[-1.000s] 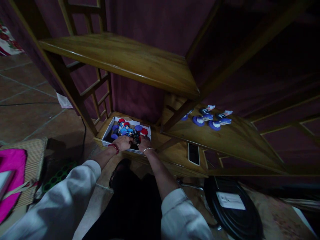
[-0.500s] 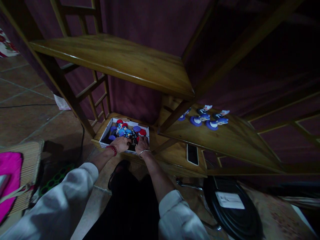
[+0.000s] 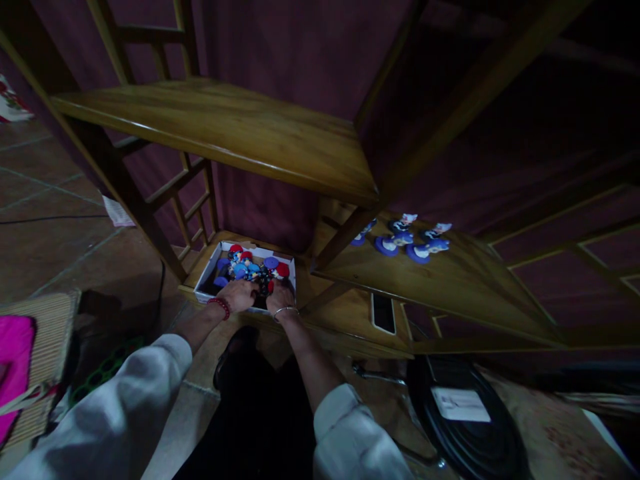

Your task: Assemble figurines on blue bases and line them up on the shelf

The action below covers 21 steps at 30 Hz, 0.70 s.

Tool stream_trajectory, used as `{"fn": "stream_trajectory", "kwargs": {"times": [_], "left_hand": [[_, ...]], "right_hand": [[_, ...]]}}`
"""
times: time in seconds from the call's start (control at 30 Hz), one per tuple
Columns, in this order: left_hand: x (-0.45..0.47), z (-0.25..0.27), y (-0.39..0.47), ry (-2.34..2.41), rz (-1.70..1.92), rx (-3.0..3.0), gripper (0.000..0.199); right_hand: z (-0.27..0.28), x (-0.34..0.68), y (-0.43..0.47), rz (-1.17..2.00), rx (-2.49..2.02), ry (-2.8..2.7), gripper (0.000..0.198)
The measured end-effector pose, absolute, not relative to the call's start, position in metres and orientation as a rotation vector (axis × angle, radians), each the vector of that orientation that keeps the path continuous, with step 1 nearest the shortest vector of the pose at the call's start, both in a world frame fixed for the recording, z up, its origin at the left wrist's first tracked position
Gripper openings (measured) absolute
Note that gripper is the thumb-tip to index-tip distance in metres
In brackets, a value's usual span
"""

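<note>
A shallow white box [image 3: 203, 288] on the low wooden shelf holds several small figurines [image 3: 241, 267] with red caps, blue bodies and round purple bases, lying jumbled. My left hand [image 3: 239, 294], with a red bead bracelet, reaches over the box's front edge. Its fingers bend down among dark pieces in the middle. My right hand [image 3: 281, 298], wearing a silver bangle, dips into the box's right side. Its fingers are curled close to a red-capped figurine [image 3: 282, 269]. The fingertips of both hands are partly hidden, and what they grip cannot be made out.
Several purple-based figurines [image 3: 395, 242] stand on the raised shelf to the right. Below it lies a white-framed phone [image 3: 383, 312]. An upper wooden shelf [image 3: 215, 137] overhangs the box. A black round stool [image 3: 465, 427] is at lower right, a pink cloth [image 3: 17, 367] at far left.
The view has shifted slightly, so the shelves sit a little lower and further left. Both hands stay in the box, the right one drawn slightly toward me.
</note>
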<state>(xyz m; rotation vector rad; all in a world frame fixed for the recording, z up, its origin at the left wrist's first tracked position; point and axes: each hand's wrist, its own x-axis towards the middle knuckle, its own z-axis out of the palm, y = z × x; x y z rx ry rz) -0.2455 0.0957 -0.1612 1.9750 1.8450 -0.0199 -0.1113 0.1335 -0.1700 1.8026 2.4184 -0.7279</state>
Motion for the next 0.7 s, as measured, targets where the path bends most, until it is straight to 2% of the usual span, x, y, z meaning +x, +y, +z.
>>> {"fn": "stream_trajectory", "kwargs": {"times": [0.3, 0.5, 0.7], "left_hand": [[-0.244, -0.16, 0.096, 1.855, -0.023, 1.982, 0.032], [-0.242, -0.152, 0.094, 1.874, -0.042, 1.949, 0.035], [-0.243, -0.152, 0.094, 1.862, -0.026, 1.955, 0.036]], "right_hand": [[-0.17, -0.112, 0.133, -0.7, 1.972, 2.457, 0.04], [-0.18, -0.11, 0.149, -0.948, 2.06, 2.326, 0.036], [-0.186, -0.11, 0.152, -0.959, 2.17, 2.308, 0.036]]}}
